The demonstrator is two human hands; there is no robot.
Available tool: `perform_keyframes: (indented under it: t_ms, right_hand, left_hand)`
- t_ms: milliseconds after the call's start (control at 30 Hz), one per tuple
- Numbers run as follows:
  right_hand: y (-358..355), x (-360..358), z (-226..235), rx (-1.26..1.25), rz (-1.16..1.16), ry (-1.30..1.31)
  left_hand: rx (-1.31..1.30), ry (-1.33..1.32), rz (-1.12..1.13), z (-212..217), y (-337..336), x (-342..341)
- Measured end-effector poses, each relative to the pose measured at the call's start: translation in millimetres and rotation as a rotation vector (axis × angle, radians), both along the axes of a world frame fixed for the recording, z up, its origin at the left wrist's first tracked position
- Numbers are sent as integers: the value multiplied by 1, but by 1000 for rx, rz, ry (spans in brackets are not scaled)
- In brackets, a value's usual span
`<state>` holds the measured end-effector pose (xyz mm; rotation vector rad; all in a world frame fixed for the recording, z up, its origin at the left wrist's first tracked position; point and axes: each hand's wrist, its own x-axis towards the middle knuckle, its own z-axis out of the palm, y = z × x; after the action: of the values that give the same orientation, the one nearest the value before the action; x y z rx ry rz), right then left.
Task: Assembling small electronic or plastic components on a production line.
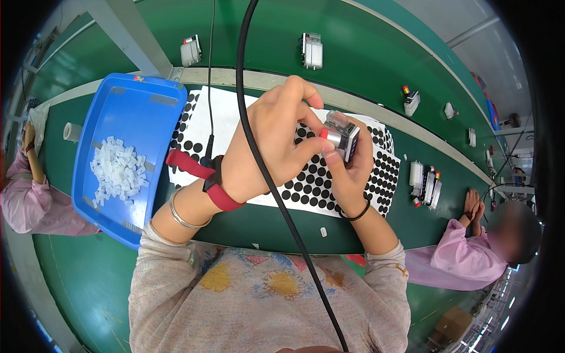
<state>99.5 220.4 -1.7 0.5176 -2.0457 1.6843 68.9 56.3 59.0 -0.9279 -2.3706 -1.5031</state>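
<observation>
In front of my chest, my right hand point(355, 170) grips a small boxy device point(347, 138) with a clear top, a dark side and a white label. A silver cylinder with a red end point(331, 136) sits on its near side. The thumb and index finger of my left hand point(268, 138) pinch at that red end; my left palm hides part of the view. Below both hands lie white sheets of round black stickers point(309, 191). A red wrist strap point(223, 197) with a cord circles my left wrist.
To the left, a blue tray point(156, 88) holds a heap of small white plastic pieces point(119, 170). Similar devices stand at right point(425, 183) and on the green belt point(312, 52). A black cable point(250, 138) hangs across the view. Pink-sleeved people sit at both sides.
</observation>
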Motion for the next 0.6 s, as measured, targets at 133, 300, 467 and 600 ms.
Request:
perform_keyframes:
  t_ms: [133,300,467,600]
  right_hand:
    - [2,2,-1,-34,8,-1]
    - [2,6,-1,-188,81,-26]
    - [6,9,-2,-256,15,6]
    - [22,12,-4,-136,50,-32]
  left_hand:
    - [-47,-54,-44,0,-2,-3]
    - [34,-113,-229,-10,2,-15]
    - [175,-28,-281,-13,13,-7]
    - [56,89,-175,-13,14,2]
